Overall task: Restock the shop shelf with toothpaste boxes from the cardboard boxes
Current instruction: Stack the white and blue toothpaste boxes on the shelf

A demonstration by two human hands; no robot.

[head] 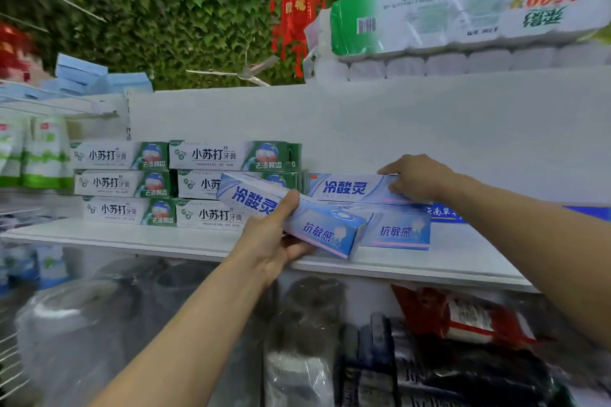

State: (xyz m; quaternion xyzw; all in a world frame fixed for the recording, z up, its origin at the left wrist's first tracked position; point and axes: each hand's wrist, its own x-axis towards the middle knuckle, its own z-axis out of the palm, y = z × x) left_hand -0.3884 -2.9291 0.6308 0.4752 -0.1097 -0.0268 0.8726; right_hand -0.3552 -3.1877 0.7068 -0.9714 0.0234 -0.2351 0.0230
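My left hand [274,235] grips a blue and white toothpaste box [317,225], tilted, just above the front of the white shelf [165,238]. My right hand [418,177] holds the right end of a second blue box [347,188], which lies on top of another blue box [396,230] on the shelf. To the left stands a stack of several green and white toothpaste boxes [132,183], three rows high. No cardboard box is in view.
Packs of toilet paper [463,20] lie on the top of the shelf unit. A dark blue box [443,212] sits behind my right forearm. Bagged goods [446,357] fill the shelf below. Green and white pouches [36,155] hang at the left. A red ornament [296,10] dangles overhead.
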